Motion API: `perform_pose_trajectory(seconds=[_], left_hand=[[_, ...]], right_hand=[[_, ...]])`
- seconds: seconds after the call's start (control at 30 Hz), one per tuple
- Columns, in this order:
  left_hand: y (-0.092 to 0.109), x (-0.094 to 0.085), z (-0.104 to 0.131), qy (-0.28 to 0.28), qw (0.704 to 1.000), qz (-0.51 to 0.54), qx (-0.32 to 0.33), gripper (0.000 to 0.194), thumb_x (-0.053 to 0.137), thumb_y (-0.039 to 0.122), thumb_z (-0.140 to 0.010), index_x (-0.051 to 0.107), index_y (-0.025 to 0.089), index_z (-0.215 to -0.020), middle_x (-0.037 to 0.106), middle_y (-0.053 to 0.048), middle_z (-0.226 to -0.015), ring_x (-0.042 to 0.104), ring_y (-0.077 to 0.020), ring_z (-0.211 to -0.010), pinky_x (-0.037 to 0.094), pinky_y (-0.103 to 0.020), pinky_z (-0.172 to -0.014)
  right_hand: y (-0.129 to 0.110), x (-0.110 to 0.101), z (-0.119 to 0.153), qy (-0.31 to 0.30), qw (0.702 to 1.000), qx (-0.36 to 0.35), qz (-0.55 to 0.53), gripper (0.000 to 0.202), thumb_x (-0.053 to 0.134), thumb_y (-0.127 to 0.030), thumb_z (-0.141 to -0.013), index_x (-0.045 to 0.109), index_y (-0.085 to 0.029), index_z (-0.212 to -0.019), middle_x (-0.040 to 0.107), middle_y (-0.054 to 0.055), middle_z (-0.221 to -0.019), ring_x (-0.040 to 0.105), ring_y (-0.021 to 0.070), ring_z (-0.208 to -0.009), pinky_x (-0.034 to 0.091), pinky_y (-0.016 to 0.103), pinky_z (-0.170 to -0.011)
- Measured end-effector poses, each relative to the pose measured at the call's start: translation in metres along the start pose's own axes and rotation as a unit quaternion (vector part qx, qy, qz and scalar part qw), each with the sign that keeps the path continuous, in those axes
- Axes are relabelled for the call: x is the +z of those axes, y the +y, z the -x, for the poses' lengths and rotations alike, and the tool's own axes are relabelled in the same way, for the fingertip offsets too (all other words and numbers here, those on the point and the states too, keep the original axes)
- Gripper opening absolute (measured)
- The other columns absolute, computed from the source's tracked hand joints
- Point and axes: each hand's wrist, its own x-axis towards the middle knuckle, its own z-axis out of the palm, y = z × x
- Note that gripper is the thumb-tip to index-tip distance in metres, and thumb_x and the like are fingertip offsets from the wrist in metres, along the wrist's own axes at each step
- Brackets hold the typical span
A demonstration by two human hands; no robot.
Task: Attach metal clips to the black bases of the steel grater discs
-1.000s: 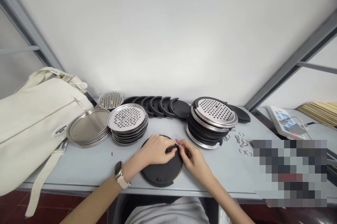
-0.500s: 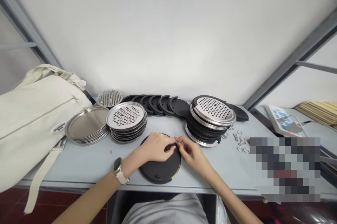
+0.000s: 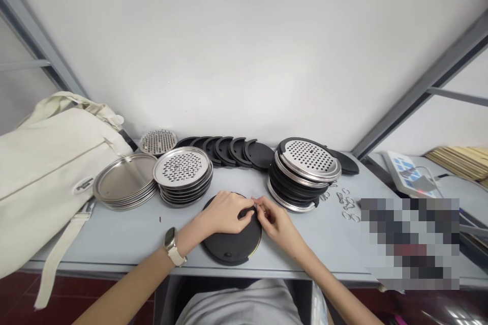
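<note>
Disc point(image 3: 231, 247) unmoved; left hand point(image 3: 227, 212) curled over it, right hand point(image 3: 279, 226) still pinched, holds unclear.

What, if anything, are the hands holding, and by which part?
Left hand and right hand meet at the far edge of the black disc; whether they pinch anything cannot be told.

a watch point(image 3: 171, 238) sits on the wrist behind the bare left hand point(image 3: 226, 213); it has a dark, rounded-corner face, a shiny silvery case and a pale cream band point(image 3: 176, 256). the right hand point(image 3: 277, 223) is bare too, as are both forearms. a light grey garment point(image 3: 236, 307), softly creased, covers the body.
</note>
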Motion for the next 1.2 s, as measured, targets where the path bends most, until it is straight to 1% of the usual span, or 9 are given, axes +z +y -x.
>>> perform_pose_trajectory(seconds=[0.23, 0.43, 0.67, 0.83, 1.03, 1.2], left_hand=[[0.000, 0.000, 0.000, 0.001, 1.000, 0.001, -0.002, 0.020, 0.053, 0.025, -0.087, 0.068, 0.023, -0.099, 0.073, -0.004, -0.084, 0.068, -0.0219, -0.074, 0.042, -0.027, -0.063], [0.000, 0.001, 0.000, 0.002, 1.000, 0.000, 0.000, 0.021, 0.053, 0.026, -0.087, 0.068, 0.023, -0.102, 0.072, -0.004, -0.082, 0.069, -0.0222, -0.074, 0.042, -0.027, -0.062], [0.000, 0.001, 0.000, 0.007, 1.000, -0.005, -0.001, 0.020, 0.054, 0.026, -0.086, 0.068, 0.023, -0.100, 0.073, -0.003, -0.081, 0.069, -0.0222, -0.072, 0.039, -0.027, -0.059], [0.001, 0.000, 0.000, 0.012, 1.000, -0.011, -0.010, 0.018, 0.054, 0.027, -0.086, 0.068, 0.023, -0.096, 0.073, -0.004, -0.078, 0.068, -0.0224, -0.069, 0.037, -0.027, -0.057], [0.004, 0.000, 0.002, 0.019, 1.000, -0.010, -0.020, 0.016, 0.054, 0.027, -0.087, 0.068, 0.023, -0.094, 0.072, -0.003, -0.078, 0.068, -0.0216, -0.069, 0.037, -0.027, -0.056], [0.005, 0.000, 0.001, 0.027, 0.999, -0.009, -0.021, 0.018, 0.053, 0.028, -0.089, 0.067, 0.023, -0.097, 0.072, -0.003, -0.079, 0.068, -0.0215, -0.070, 0.037, -0.027, -0.057]], right_hand=[[-0.003, 0.002, 0.003, 0.007, 1.000, 0.006, 0.010, 0.016, 0.041, -0.028, -0.096, 0.052, -0.018, -0.090, 0.034, -0.006, -0.064, 0.034, 0.0116, -0.057, 0.031, 0.023, -0.055], [-0.004, 0.002, 0.003, 0.008, 1.000, 0.002, 0.014, 0.015, 0.042, -0.027, -0.095, 0.049, -0.019, -0.085, 0.033, -0.007, -0.063, 0.032, 0.0109, -0.056, 0.029, 0.023, -0.053], [-0.002, 0.002, 0.002, 0.009, 1.000, 0.007, 0.015, 0.016, 0.041, -0.028, -0.095, 0.051, -0.018, -0.088, 0.032, -0.007, -0.063, 0.032, 0.0111, -0.057, 0.029, 0.023, -0.054], [0.000, 0.004, 0.005, 0.014, 1.000, 0.010, 0.011, 0.018, 0.041, -0.029, -0.096, 0.054, -0.016, -0.097, 0.032, -0.006, -0.064, 0.032, 0.0114, -0.057, 0.029, 0.023, -0.053], [0.000, 0.009, 0.006, 0.031, 0.999, 0.008, 0.026, 0.017, 0.041, -0.028, -0.095, 0.053, -0.017, -0.099, 0.035, -0.006, -0.063, 0.034, 0.0118, -0.054, 0.031, 0.023, -0.052], [0.000, 0.013, 0.008, 0.045, 0.997, -0.006, 0.066, 0.017, 0.040, -0.026, -0.095, 0.053, -0.017, -0.101, 0.046, -0.003, -0.067, 0.044, 0.0137, -0.056, 0.036, 0.024, -0.055]])
